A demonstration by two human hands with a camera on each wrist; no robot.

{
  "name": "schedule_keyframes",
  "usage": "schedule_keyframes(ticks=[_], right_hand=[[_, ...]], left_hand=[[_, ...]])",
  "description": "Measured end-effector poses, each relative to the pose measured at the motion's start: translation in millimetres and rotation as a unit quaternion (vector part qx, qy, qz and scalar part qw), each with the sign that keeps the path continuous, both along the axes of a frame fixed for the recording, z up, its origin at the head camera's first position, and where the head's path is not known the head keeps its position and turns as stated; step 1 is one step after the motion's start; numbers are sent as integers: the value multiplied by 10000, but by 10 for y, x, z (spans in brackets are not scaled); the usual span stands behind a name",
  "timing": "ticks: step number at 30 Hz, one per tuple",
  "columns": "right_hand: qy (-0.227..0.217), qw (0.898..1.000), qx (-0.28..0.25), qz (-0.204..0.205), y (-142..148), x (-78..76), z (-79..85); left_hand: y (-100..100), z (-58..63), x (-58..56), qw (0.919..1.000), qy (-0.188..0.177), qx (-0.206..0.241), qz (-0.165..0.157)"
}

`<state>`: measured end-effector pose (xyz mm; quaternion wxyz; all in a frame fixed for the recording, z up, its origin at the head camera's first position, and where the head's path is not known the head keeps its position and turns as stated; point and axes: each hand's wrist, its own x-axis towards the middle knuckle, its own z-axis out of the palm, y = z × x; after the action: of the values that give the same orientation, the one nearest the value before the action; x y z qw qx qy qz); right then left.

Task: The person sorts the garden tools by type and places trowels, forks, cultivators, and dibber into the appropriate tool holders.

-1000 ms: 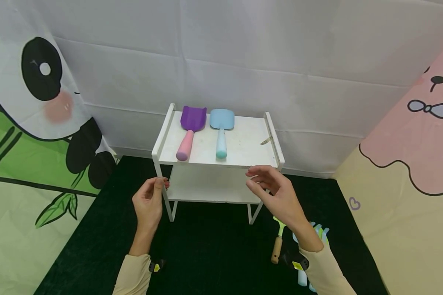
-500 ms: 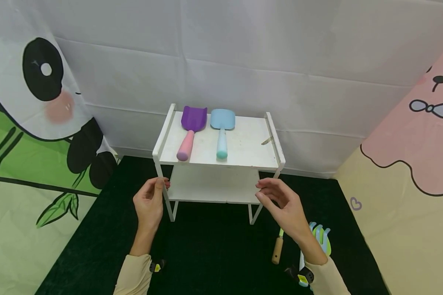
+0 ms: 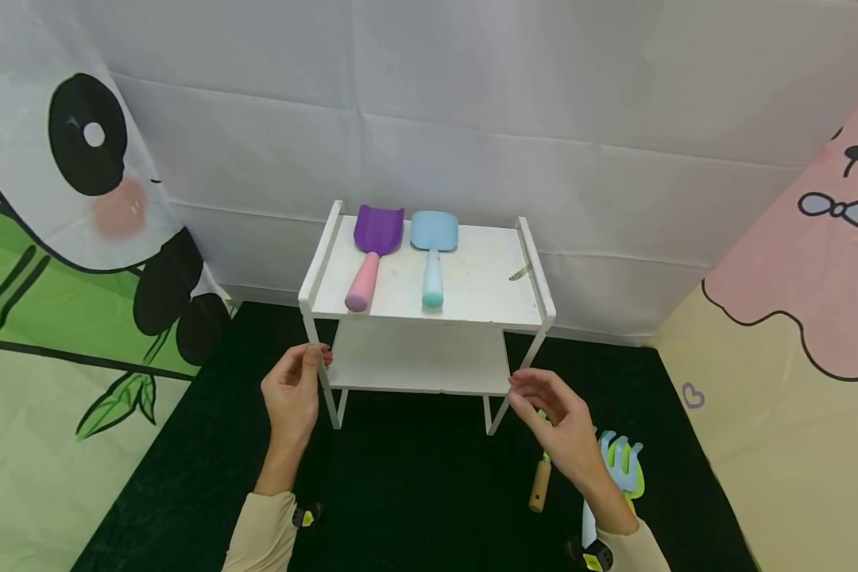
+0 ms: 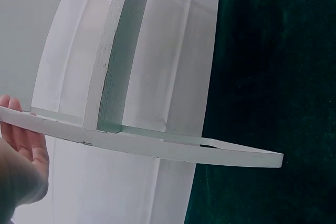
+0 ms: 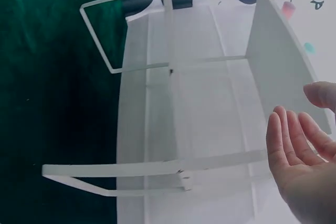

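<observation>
Where the left front leg of a white two-tier rack (image 3: 481,274) slopes down, the left hand (image 3: 290,401) grips it, with the thumb on the near side and the fingers behind the bar. Just beside the right front leg is the right hand (image 3: 558,419), released, its fingers loosely bent and holding nothing; the right wrist view shows a gap between it and the frame. The rack stands upright on a dark green floor covering (image 3: 415,492), in front of a white cloth backdrop (image 3: 472,103), between the two hands. On its upper tier lie two scoops, side by side and apart: a purple scoop with a pink handle (image 3: 378,230) on the left and a light blue scoop (image 3: 434,230) near the middle, both with their handle ends at the front edge. The lower tier (image 3: 420,357) shows below. On the floor by the right forearm lie a wooden-handled tool (image 3: 539,486) and a blue fork (image 3: 620,469), partly covered by the arm. A panda print (image 3: 89,135) fills the left side, a pink animal print (image 3: 808,286) the right.
</observation>
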<state>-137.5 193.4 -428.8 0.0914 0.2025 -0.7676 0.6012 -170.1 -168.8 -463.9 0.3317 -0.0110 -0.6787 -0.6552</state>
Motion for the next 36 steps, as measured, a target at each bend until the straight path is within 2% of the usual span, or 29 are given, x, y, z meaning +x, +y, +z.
schedule_keyframes(ticks=[18,25,36], right_hand=[[-804,9944,158,-661,227,155,-518],[-1281,9863,400,-957,323,197,-707],[-1795,9715,743,-1357,410,250,-942]], left_hand=[[-13,-18,0,10000,4,-35,-4],[-2,-10,0,10000,90,12,-21],[-7,-21,-3,10000,-16,-28,18]])
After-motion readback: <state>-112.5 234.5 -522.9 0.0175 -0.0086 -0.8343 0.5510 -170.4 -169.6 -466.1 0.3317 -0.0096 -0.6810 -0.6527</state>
